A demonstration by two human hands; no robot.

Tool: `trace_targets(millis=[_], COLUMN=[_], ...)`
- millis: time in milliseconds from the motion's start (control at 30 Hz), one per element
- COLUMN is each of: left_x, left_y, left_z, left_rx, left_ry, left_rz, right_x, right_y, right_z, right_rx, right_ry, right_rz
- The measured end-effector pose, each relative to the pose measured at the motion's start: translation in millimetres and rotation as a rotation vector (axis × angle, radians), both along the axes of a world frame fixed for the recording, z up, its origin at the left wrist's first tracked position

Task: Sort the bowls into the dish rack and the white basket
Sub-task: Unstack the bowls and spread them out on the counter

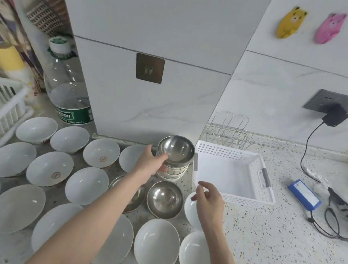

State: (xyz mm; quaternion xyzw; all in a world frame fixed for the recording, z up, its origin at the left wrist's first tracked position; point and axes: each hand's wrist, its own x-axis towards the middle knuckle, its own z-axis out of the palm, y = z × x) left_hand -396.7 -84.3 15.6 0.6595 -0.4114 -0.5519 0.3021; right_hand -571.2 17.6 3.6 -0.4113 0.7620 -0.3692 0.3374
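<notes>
Left arm stretched forward and to the right, left hand (149, 161) at its end with the thumb hooked inward and the fingers curled in a grip. Right forearm angled up from the lower edge, right hand (209, 201) raised, fingers loosely bent and spread, holding nothing.

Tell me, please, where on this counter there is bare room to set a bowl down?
The speckled counter lies bare right of the white bowls, between the white basket and the cables. The basket's floor is bare too. Left of the basket, bowls sit nearly rim to rim.
</notes>
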Motion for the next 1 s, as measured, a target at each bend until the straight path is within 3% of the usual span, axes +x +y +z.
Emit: trace_targets(millis=[433,733,1000], left_x=[4.9,53.4,86.6], left_y=[-4.0,19.4,37.3], left_z=[18.8,6.2,-17.5], left_rx=[-0.087,-0.090,0.019], left_ry=[0.270,0.378,0.444], left_rz=[0.053,0.264,0.406], right_x=[6.8,15.6,26.9], right_y=[-11.4,-80.0,-106.9], right_z=[-2.1,13.5,6.3], right_rx=[0.019,0.156,0.259], right_ry=[-0.051,0.129,0.235], right_rz=[0.026,0.114,0.202])
